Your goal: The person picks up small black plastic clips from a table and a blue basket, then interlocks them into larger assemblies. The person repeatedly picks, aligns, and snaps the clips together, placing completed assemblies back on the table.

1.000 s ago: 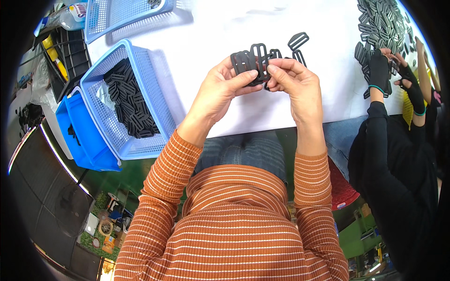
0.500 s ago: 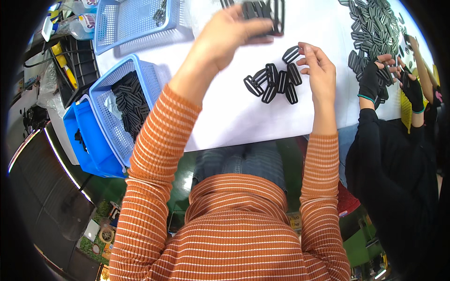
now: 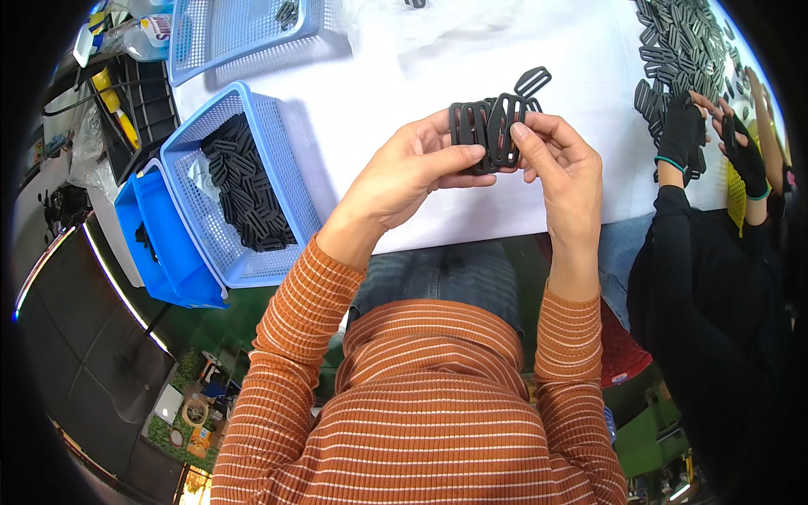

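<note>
Both of my hands meet over the near part of the white table. My left hand (image 3: 394,175) is closed on several black plastic slide buckles (image 3: 465,126), fanned side by side under its thumb. Against their right side my right hand (image 3: 566,164) pinches one black slide buckle (image 3: 507,118) between thumb and fingers. Just beyond my right fingers lies a loose buckle (image 3: 532,82) on the table; others behind the hands are mostly hidden.
To the left, a light blue basket (image 3: 290,160) holds many black buckles, beside a brighter blue bin (image 3: 168,244). Another basket (image 3: 244,59) stands farther back. A heap of buckles (image 3: 682,50) lies at right, where a co-worker's gloved hands (image 3: 680,135) handle some.
My left hand has come down and nearer with its buckles. My right hand has moved slightly nearer, and now holds a buckle against the left hand's group.
</note>
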Demonstrator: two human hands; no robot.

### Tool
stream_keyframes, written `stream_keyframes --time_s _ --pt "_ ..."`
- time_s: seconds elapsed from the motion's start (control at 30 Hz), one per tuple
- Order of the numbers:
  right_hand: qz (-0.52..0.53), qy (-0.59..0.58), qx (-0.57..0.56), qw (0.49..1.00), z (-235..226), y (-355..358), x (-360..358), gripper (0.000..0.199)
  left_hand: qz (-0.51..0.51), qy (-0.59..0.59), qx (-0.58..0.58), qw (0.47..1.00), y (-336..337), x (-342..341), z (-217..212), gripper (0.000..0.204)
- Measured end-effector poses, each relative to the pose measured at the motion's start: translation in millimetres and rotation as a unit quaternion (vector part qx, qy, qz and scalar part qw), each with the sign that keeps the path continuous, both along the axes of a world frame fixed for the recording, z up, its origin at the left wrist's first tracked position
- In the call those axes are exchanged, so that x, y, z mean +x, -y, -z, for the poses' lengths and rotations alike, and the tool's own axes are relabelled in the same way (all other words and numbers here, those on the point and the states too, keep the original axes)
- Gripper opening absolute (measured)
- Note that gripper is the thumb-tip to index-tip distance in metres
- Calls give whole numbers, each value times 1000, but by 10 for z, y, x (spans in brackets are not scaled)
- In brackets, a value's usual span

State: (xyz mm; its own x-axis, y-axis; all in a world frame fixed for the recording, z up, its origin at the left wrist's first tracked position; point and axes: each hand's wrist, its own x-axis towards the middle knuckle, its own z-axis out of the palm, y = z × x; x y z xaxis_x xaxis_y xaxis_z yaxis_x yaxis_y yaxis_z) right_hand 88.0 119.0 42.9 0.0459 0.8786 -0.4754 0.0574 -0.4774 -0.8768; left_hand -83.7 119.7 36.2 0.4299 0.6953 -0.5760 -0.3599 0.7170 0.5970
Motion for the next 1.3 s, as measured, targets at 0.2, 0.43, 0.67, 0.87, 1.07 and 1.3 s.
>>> stream_keyframes --time_s 0.2,0.43,0.67,0.87,1.07,1.3 --pt "-1 -4 8 1000 -30 43 -4 21 -15 74 -24 997 74 -65 -59 39" --pt "-2 -19 11 1000 -115 75 -20 20 -50 146 -43 987 144 -94 -84 40" --pt "5 -12 11 1000 -173 110 -81 17 -91 29 2 995 335 -273 -201 39" --pt "11 -9 -1 1000 -24 117 155 16 -285 -316 51 904 865 -1596 -497 28" --pt "-18 -20 -16 1000 -31 116 137 14 -247 -569 117 776 1129 -2001 -321 32" --pt "-105 -95 -33 989 53 291 -334 16 -45 -38 -32 998 565 -263 53 41"
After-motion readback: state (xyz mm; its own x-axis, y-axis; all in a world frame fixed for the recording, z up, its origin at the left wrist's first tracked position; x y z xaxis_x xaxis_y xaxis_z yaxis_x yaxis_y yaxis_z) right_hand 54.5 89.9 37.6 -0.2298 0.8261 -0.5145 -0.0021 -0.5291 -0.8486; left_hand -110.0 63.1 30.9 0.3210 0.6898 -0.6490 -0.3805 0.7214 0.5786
